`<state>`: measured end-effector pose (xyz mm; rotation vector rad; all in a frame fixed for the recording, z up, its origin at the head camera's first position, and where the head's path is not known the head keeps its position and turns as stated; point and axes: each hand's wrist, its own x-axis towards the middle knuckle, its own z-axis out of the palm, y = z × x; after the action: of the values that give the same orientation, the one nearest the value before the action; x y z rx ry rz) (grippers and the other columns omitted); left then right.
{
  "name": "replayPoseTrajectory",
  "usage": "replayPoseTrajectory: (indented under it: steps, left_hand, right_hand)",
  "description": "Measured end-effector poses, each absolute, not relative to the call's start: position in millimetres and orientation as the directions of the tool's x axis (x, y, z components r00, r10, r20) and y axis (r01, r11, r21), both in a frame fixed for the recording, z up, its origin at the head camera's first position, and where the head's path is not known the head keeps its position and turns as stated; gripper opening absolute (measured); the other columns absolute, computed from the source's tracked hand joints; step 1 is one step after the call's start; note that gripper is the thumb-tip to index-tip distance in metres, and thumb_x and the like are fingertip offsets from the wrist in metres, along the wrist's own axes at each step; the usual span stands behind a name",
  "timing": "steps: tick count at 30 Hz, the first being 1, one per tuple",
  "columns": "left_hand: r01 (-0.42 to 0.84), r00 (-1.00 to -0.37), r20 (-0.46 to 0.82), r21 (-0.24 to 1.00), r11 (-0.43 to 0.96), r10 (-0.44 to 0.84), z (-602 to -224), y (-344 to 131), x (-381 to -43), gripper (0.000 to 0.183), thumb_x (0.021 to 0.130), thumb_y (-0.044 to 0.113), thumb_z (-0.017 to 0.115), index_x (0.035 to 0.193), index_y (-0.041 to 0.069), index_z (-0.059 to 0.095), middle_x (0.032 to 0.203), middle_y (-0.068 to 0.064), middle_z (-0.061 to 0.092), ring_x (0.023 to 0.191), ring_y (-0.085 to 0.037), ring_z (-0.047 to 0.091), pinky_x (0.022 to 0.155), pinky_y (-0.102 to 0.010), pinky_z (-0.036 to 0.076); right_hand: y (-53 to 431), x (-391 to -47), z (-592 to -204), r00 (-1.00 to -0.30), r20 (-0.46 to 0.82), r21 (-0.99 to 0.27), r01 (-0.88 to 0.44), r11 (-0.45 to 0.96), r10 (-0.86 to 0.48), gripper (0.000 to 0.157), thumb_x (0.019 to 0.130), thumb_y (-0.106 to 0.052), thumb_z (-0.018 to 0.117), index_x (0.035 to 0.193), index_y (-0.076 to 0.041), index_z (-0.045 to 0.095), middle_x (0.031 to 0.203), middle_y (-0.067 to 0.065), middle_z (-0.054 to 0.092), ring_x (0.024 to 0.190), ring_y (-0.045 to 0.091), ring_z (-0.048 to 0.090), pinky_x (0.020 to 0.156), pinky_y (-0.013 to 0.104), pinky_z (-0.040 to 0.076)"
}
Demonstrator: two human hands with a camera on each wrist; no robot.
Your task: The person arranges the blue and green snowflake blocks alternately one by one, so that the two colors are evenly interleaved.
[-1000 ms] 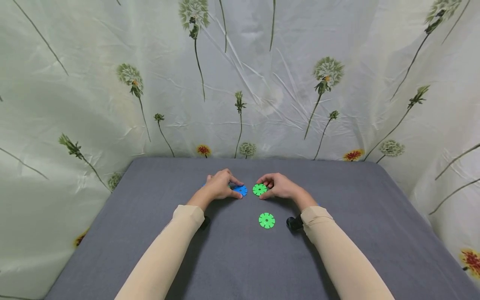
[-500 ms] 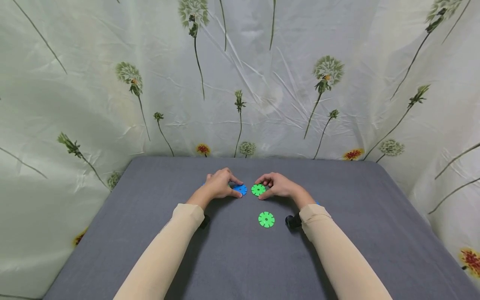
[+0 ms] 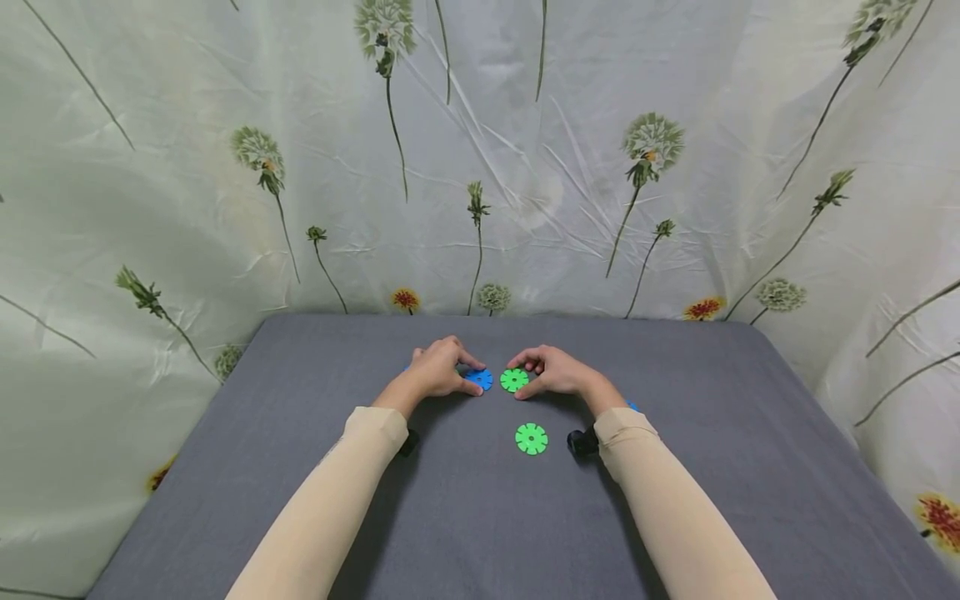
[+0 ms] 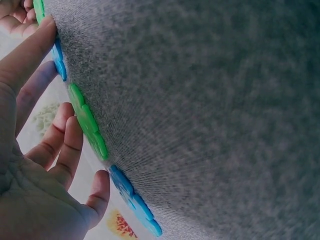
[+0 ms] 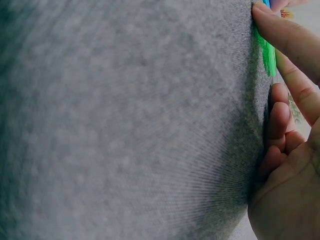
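Near the back of the table my left hand [image 3: 435,369] pinches a blue notched plastic disc [image 3: 484,380] between thumb and index finger. To its right my right hand [image 3: 558,372] holds a green notched disc [image 3: 514,381] by its edges in the same way. A narrow gap separates the two discs, both flat on the cloth. In the left wrist view, another green disc [image 4: 89,122] and a second blue disc [image 4: 134,200] lie in line under my left hand's other fingers. One more green disc [image 3: 531,439] lies nearer, between my forearms.
A grey cloth [image 3: 465,517] covers the table. Part of a blue piece [image 3: 633,407] shows behind my right wrist. A dark wrist camera [image 3: 583,442] sits under my right cuff. A flower-printed curtain [image 3: 540,150] hangs behind the table.
My right hand has slid slightly left with its green disc, narrowing the gap to the blue disc. My left hand keeps its pinch in the same place.
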<state>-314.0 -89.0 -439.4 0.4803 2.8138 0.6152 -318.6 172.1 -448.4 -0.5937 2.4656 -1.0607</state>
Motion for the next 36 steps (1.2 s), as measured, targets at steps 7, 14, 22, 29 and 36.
replayPoseTrajectory:
  steps: [7,14,22,29,36]
  left_hand:
    - [0.263,-0.922,-0.146,0.44,0.858,0.358,-438.9,-88.4,-314.9,0.044,0.086,0.042,0.092,0.128,0.033,0.081,0.132,-0.003,0.062,0.126,-0.025,0.056,0.102,-0.056,0.035]
    - [0.26,-0.924,-0.146,0.441,0.859,0.354,-439.7,-87.7,-315.0,0.044,0.086,0.042,0.092,0.127,0.032,0.082,0.135,-0.003,0.062,0.128,-0.025,0.056,0.105,-0.058,0.035]
    - [0.259,-0.924,-0.143,0.446,0.857,0.354,-439.7,-87.3,-314.5,0.043,0.086,0.041,0.092,0.127,0.032,0.082,0.134,-0.003,0.062,0.128,-0.025,0.056,0.106,-0.059,0.035]
    - [0.26,-0.924,-0.142,0.449,0.855,0.355,-437.5,-87.2,-312.6,0.043,0.086,0.041,0.092,0.127,0.032,0.082,0.133,-0.003,0.062,0.126,-0.024,0.056,0.108,-0.061,0.035]
    - [0.259,-0.925,-0.144,0.439,0.86,0.352,-439.0,-87.1,-313.2,0.044,0.086,0.042,0.092,0.128,0.032,0.082,0.134,-0.003,0.062,0.128,-0.024,0.055,0.107,-0.061,0.035]
  right_hand:
    - [172.2,-320.1,-448.3,-0.831,-0.182,-0.743,-0.234,0.627,-0.526,0.048,0.091,-0.017,0.088,0.135,-0.008,0.073,0.108,0.006,0.056,0.093,0.02,0.042,0.084,0.035,0.037]
    - [172.9,-319.2,-447.8,-0.829,-0.183,-0.746,-0.233,0.624,-0.529,0.048,0.091,-0.017,0.088,0.136,-0.008,0.072,0.108,0.005,0.055,0.094,0.021,0.041,0.085,0.036,0.036]
    - [173.5,-319.6,-448.5,-0.826,-0.181,-0.748,-0.237,0.62,-0.534,0.049,0.09,-0.018,0.088,0.136,-0.008,0.073,0.109,0.007,0.056,0.095,0.022,0.042,0.085,0.037,0.036]
    - [175.1,-319.0,-448.0,-0.829,-0.191,-0.759,-0.215,0.614,-0.526,0.049,0.091,-0.018,0.088,0.137,-0.008,0.072,0.112,0.006,0.056,0.096,0.021,0.042,0.086,0.036,0.037]
    - [174.9,-319.1,-448.3,-0.84,-0.201,-0.788,-0.168,0.593,-0.505,0.049,0.089,-0.015,0.088,0.134,-0.005,0.071,0.112,0.006,0.055,0.097,0.021,0.042,0.087,0.035,0.037]
